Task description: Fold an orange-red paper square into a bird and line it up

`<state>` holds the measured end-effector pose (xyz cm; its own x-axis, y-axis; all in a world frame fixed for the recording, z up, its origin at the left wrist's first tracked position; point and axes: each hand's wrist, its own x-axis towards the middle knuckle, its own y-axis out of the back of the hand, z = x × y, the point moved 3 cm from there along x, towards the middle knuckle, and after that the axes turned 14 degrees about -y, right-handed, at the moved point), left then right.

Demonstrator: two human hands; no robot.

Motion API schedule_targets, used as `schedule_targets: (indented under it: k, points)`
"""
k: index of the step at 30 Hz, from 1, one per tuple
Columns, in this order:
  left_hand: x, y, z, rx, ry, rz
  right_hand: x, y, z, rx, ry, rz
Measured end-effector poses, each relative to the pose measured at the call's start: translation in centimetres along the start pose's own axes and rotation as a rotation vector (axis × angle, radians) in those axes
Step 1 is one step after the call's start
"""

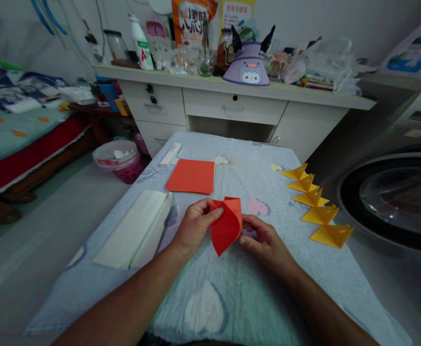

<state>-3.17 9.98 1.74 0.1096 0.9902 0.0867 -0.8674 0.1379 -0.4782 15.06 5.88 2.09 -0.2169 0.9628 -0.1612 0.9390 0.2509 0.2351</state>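
Head view: both hands are working a folded red paper [227, 226] over the middle of the worktop [232, 298].
Left hand [194, 228]: its grip is pinching the paper's left edge, thumb lying on the front face.
Right hand [264, 240]: its grip is closing narrowly on the paper's right edge.
Red paper: it is standing tilted, its lower point nearly touching the cloth.
Red sheet stack [191, 176]: lying just beyond the paper.
White packet [134, 230]: lying left of the paper, near the worktop's left edge.
Yellow folded pieces [316, 204]: lining the right edge.
Open room: bare cloth is stretching nearer than the paper.
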Motion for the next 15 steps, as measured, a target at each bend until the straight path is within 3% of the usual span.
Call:
schedule_targets:
  k: [15]
  points:
    - [-0.1,-0.7,0.0,0.243,-0.046,-0.073,0.3,-1.0,1.3,0.223,-0.060,-0.061]
